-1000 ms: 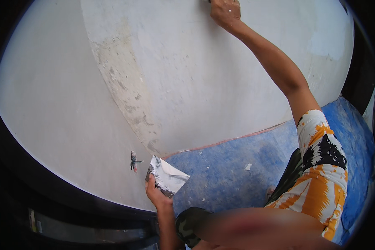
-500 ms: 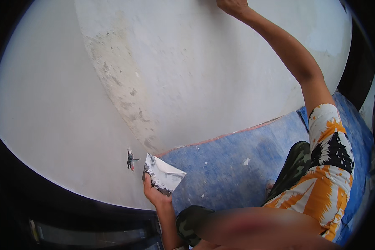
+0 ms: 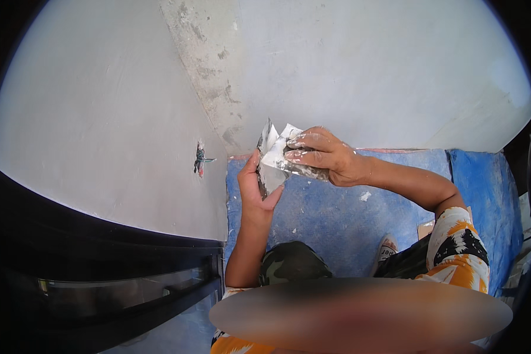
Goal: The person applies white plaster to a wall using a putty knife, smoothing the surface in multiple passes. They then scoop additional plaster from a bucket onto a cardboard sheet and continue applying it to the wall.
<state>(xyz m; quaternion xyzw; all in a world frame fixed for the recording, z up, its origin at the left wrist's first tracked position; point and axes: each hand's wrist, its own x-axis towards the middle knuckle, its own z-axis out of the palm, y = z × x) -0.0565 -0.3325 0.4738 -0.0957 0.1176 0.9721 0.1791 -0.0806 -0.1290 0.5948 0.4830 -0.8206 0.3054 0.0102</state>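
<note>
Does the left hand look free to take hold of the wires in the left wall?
Probably not as it stands: the left hand is holding a white-smeared plate. Nothing visible blocks the way leftward to the wires, so emptying that grip would likely be enough.

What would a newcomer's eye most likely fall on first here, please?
Probably the white-smeared plate in the left hand and the second smeared plate in the right hand, overlapping in view near the centre. Next might come the bright blue floor covering below and the coloured wires poking from the grey wall at left.
</note>
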